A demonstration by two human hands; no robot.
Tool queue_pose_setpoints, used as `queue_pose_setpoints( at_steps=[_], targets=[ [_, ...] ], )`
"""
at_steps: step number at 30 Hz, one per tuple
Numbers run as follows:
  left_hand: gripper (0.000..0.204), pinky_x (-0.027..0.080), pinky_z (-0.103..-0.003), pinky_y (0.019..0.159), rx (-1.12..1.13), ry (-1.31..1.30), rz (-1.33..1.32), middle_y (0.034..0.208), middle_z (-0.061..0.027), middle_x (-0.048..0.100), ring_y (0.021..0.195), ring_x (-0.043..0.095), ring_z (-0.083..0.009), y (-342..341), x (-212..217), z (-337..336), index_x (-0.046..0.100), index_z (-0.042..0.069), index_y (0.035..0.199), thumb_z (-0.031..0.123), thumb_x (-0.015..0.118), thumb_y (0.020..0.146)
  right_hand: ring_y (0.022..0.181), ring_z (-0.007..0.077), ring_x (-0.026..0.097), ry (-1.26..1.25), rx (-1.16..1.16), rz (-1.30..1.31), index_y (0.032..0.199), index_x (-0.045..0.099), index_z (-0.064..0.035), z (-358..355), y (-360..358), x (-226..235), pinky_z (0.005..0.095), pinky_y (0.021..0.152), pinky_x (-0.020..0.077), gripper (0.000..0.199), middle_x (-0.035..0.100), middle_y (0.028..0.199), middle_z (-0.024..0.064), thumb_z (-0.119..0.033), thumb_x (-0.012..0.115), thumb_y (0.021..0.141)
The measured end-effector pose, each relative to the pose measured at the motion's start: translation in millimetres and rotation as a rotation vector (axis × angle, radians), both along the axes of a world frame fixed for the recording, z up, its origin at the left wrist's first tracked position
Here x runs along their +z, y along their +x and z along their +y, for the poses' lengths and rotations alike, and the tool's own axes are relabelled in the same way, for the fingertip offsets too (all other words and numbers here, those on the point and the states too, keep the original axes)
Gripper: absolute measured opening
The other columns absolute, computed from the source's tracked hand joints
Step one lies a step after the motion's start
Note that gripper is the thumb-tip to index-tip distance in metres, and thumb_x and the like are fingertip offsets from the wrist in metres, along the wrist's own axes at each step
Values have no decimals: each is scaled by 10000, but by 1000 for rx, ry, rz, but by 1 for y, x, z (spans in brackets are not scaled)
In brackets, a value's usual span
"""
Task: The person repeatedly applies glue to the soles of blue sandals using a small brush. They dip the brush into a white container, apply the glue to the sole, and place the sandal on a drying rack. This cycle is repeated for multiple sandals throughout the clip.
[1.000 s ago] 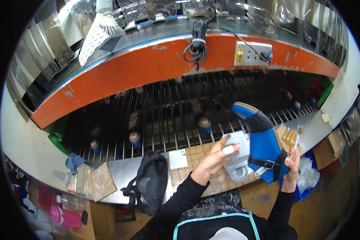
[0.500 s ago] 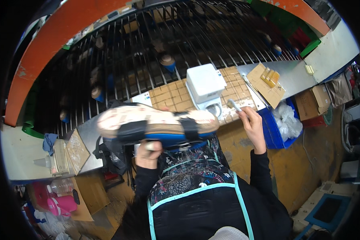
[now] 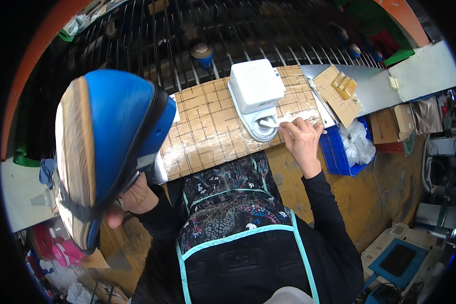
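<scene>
My left hand (image 3: 137, 198) is closed around a blue shoe last (image 3: 117, 109) with black straps across it and a tan sole edge turned to the left. The last is tilted up close in front of me and hides part of my fingers. In my right hand (image 3: 304, 139) a small brush (image 3: 269, 123) is pinched, its handle end sticking out past my fingers. The brush's head is inside the round cup (image 3: 262, 133) at the foot of a white dispenser (image 3: 257, 87). Its bristles are hidden there.
Under the dispenser lies taped cardboard (image 3: 202, 116). Beyond it run metal bars (image 3: 228, 48) with another last (image 3: 202, 54) among them. To the right are a board (image 3: 347, 109) with yellowish blocks (image 3: 343, 85) and a blue crate (image 3: 339, 157) of clear plastic bags.
My left hand has swung the last leftward and turned it from lying sole-up to tilted upright. My right hand has moved slightly left, bringing the brush into the dispenser's cup.
</scene>
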State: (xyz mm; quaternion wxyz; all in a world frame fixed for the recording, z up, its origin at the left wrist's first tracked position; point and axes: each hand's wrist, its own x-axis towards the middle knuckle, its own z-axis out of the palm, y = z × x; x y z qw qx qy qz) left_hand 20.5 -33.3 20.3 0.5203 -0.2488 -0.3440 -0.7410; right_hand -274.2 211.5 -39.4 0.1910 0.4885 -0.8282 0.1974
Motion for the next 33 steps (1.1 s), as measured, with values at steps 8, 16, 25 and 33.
queue_pose_setpoints(
  at_steps=[8,16,25,33],
  targets=[
    [958,288,-535,1141,471,180,-315,1431,-120,461,1346,399,-306,-10,-19,5,452,54,1382,290,917,578,693,184,540,-18,13,61,799,704,-186,-5,1,4,377,740,297,81,553,719,-8,-215,758,746],
    [851,286,-503,1135,705,-7,-499,1395,-80,484,1320,418,-288,-35,-23,-2,458,80,1376,236,873,649,604,215,544,72,-73,-337,816,715,-93,8,-3,7,363,704,349,147,610,685,57,-239,706,834],
    [606,544,-488,830,-668,227,-408,1403,-225,423,1195,529,-365,-46,9,-7,335,157,1457,457,456,945,628,61,549,-129,4,-1416,901,689,2,26,-23,-8,217,620,428,228,634,667,6,-225,667,902],
    [567,430,-505,1004,1134,-524,-629,1348,-265,494,1230,502,-440,-114,-53,30,491,92,1265,278,755,798,740,106,578,-302,2,-147,863,742,-96,-15,18,60,278,738,339,124,641,775,18,-146,785,758]
  ],
)
